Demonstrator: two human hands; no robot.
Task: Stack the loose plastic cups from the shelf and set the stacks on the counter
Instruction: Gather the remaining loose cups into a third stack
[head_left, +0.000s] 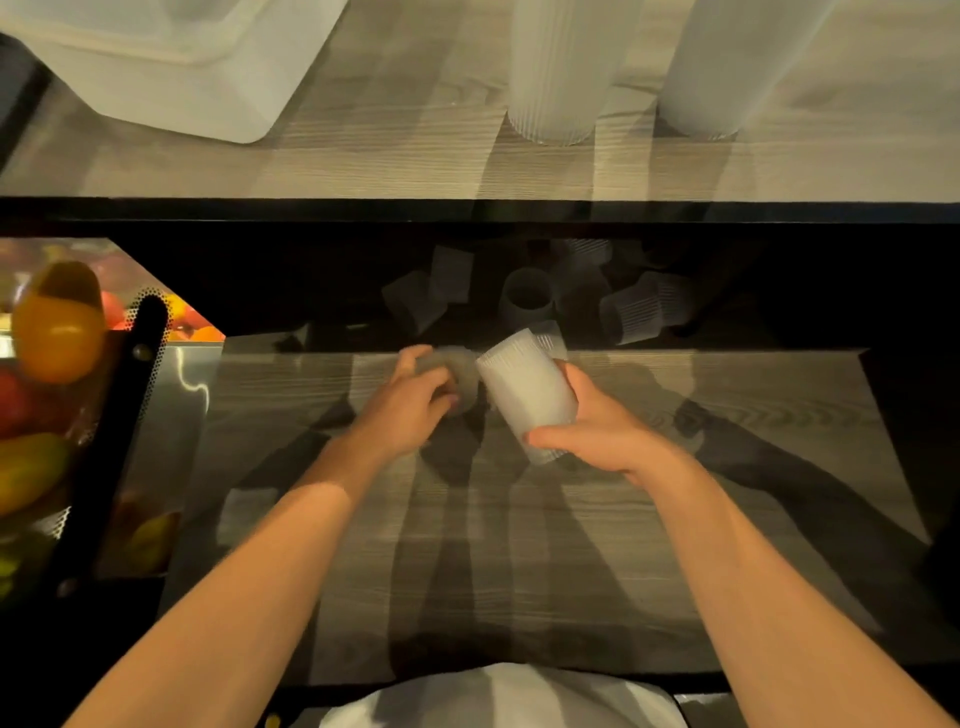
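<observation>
Head view: two tall cup stacks (558, 67) on the counter (363, 161), about five loose cups (524, 299) beyond my hands. My right hand (597, 431) grips a ribbed stack (527, 387); my left hand (415, 400) curls round one blurred cup (462, 376) beside it.

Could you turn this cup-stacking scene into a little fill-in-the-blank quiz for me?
1. The right hand grips a ribbed ____ of cups.
2. The left hand holds a single ____.
3. Loose cups lie in the dark ____ behind the hands.
4. Two tall stacks stand on the ____ above.

Missing words: stack; cup; shelf; counter
</observation>
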